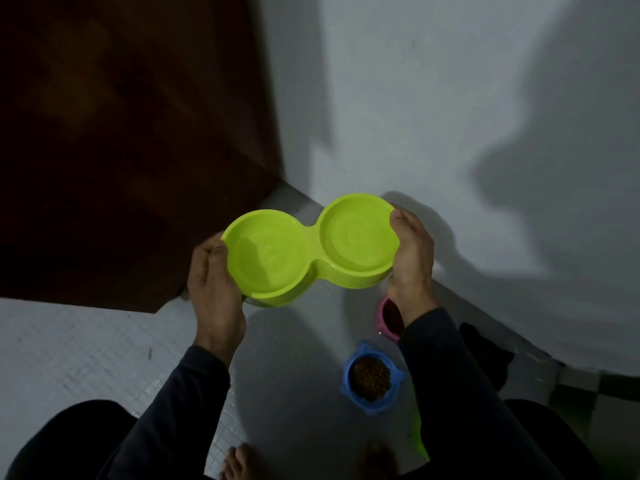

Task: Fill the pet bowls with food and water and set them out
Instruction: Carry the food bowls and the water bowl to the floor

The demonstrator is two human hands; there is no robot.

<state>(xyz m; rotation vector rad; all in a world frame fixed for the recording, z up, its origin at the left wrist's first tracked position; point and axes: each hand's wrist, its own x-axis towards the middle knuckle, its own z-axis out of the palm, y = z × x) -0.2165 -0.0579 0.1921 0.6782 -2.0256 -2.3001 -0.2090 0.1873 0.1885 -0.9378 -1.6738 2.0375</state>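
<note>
I hold a lime-green double pet bowl (pixel 311 245) level above the floor, with a thin sheet of clear water in both wells. My left hand (pixel 214 289) grips its left rim, and my right hand (pixel 412 258) grips its right rim. Below it on the floor stands a blue bowl (pixel 372 377) full of brown kibble. A pink bowl (pixel 389 318) with dark contents sits behind the blue one, partly hidden by my right wrist.
A dark wooden door (pixel 121 150) stands at the left, beside a white wall (pixel 450 116) that meets the pale tiled floor (pixel 86 358) at a grey skirting. My bare foot (pixel 239 462) shows at the bottom edge. A green object (pixel 420 441) lies on the floor by my right sleeve.
</note>
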